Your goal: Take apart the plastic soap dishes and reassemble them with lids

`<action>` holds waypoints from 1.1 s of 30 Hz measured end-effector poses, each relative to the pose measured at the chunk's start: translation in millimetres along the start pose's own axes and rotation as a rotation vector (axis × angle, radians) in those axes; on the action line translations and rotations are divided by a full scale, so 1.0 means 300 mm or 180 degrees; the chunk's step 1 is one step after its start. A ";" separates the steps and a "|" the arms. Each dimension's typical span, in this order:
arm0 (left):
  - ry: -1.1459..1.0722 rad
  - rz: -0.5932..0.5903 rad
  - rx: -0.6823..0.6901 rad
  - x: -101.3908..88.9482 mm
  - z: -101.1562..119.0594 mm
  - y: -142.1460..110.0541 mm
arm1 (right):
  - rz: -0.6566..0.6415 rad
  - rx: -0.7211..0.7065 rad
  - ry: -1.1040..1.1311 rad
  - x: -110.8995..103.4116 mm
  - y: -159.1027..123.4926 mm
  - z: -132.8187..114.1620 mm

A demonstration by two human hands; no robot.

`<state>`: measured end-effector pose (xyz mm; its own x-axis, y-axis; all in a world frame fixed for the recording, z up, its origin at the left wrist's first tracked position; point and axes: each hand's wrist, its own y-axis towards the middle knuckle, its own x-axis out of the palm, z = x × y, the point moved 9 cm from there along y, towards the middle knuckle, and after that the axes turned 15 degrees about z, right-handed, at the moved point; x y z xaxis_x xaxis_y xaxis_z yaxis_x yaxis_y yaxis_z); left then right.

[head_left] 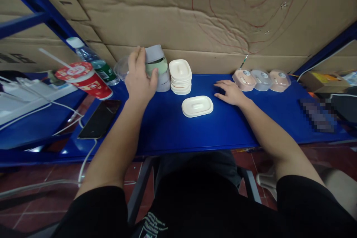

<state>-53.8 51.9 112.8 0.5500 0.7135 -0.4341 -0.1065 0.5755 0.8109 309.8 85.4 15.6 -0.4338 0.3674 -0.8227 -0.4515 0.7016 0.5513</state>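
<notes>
My left hand (139, 78) is wrapped round a leaning stack of grey and green plastic shells (157, 63) at the back of the blue shelf top (178, 130). Right of it stands a stack of white oval trays (180, 76). A single white oval tray (197, 106) lies flat in front of that stack. My right hand (230, 93) rests flat on the blue surface, fingers stretched out, just right of the single tray and holding nothing.
Three assembled boxes, pink, grey and pink (261, 80), sit in a row at the back right. A red cup with a straw (83, 78), a water bottle (93, 59), a black phone (99, 119) with a white cable lie at left. Cardboard lines the wall.
</notes>
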 end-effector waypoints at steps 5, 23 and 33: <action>0.0127 0.0055 -0.0318 0.020 -0.096 0.028 | -0.0252 -0.0009 0.0104 0.035 -0.007 0.002; -0.0379 0.1048 -0.0352 -0.039 -0.108 0.008 | -0.0157 0.0072 0.0329 0.023 -0.010 0.007; -0.1731 -0.0163 -0.0283 0.084 0.178 -0.145 | 0.1034 0.0315 0.1094 -0.141 0.018 -0.093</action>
<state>8.7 23.5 87.6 0.9023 0.3880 -0.1877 -0.1249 0.6522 0.7477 304.0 56.5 57.3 -0.7802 0.3659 -0.5074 -0.1807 0.6447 0.7427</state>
